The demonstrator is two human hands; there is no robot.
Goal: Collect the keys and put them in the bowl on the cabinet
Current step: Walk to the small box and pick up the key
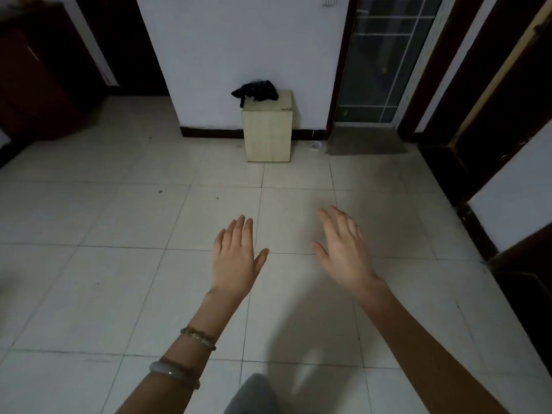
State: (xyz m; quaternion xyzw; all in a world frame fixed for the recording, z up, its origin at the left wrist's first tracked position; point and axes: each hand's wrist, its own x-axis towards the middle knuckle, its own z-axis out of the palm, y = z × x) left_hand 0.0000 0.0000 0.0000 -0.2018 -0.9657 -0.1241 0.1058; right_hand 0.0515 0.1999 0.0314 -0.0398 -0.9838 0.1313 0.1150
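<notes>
Hands out over pale floor tiles (119,282), palms down, nothing in either one. My left hand (236,258) reaches forward with its fingers held close together and pointing away from me, thumb swung out toward the right; a beaded bracelet (198,337) and a pale bangle (174,375) circle that forearm nearer the camera. My right hand (343,246) sits a little further forward, fingers loosely fanned and angled up and to the left, empty as well. The two hands are apart, with bare tile between them.

Farther off, a small light wooden cabinet (267,130) stands upright against the white wall (239,40), its long axis vertical. On its top lies a crumpled dark cloth (258,91), bunched toward the left edge and hanging slightly over it. Whether keys or a bowl lie there I cannot tell; none can be made out on the floor either. Just right of the cabinet's base a small pale object (315,145) rests on the tiles, too blurred to identify, beside a grey doormat (366,141) before a glass-panelled door (385,58).
</notes>
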